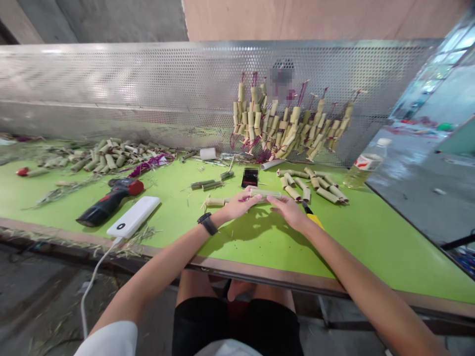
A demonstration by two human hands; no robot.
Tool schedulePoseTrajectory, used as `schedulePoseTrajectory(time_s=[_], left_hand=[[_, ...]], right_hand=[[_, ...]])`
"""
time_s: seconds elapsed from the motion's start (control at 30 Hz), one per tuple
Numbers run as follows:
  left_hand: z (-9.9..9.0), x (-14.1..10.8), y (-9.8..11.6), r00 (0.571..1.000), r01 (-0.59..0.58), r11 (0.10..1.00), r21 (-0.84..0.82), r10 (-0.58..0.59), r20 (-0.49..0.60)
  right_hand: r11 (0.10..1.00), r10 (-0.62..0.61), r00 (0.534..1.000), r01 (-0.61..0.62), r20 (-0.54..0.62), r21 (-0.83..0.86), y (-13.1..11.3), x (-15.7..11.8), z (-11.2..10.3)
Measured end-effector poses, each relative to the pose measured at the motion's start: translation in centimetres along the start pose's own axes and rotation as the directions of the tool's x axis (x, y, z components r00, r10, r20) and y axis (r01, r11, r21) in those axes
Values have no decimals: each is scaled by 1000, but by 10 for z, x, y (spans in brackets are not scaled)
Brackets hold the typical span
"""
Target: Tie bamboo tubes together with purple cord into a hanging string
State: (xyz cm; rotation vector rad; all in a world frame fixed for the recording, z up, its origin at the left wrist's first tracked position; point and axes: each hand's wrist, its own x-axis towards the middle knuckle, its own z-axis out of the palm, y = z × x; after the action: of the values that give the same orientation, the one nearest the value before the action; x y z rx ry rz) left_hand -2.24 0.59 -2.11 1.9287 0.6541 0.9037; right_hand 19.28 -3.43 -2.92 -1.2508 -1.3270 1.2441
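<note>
Both hands hold a pale green bamboo tube [266, 193] level above the green table, one at each end. My left hand [239, 203], with a dark watch on its wrist, is closed on the left end. At the right end, my right hand [289, 210] pinches the same tube between thumb and fingers. Another bamboo piece [215, 202] with a small cross stick lies just left of my left hand. A yellow and black tool [313, 216] lies partly hidden beside my right wrist. Beyond the hands sits a small black box [250, 178].
Strung bamboo figures [287, 126] hang on the perforated metal panel [148, 84]. Left stand a bamboo pile [107, 154], a cordless drill [111, 200] and a white power bank [134, 216] with a cable. Right are joined bamboo pieces [326, 186] and a bottle [365, 167] near the edge.
</note>
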Motion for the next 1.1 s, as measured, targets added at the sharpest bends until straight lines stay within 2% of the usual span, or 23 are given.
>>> schedulePoseTrajectory(time_s=[0.17, 0.33, 0.43, 0.57, 0.63, 0.73, 0.83, 0.93, 1.1], left_hand=[[5, 1, -5, 999, -47, 996, 79, 46, 9], [11, -4, -5, 990, -136, 953, 271, 140, 3], [11, -4, -4, 980, -171, 923, 345, 194, -32], [9, 0, -1, 971, -170, 931, 322, 214, -107], [9, 1, 0, 967, -140, 952, 272, 190, -170], [9, 3, 0, 964, -63, 991, 122, 91, -248], [9, 3, -1, 975, 20, 1000, -14, -23, -222], [9, 3, -2, 977, 99, 993, -64, -109, -183], [8, 3, -1, 975, 157, 982, -101, -170, -141]], right_hand=[[986, 66, 996, -74, 57, 146, 0, 4, 0], [977, 104, 992, -114, 66, 178, 5, 8, -3], [977, 109, 992, -118, 59, 180, 6, 9, -3], [981, 83, 996, -79, -15, 175, 4, 10, -3], [984, 73, 993, -57, -88, 170, 3, 10, -4], [987, 68, 978, -38, -195, 156, 5, 12, -5], [990, 51, 961, -14, -270, 139, 6, 13, -4], [992, 28, 947, 12, -321, 123, 5, 12, -3], [994, -41, 942, 72, -334, 80, 2, 8, -2]])
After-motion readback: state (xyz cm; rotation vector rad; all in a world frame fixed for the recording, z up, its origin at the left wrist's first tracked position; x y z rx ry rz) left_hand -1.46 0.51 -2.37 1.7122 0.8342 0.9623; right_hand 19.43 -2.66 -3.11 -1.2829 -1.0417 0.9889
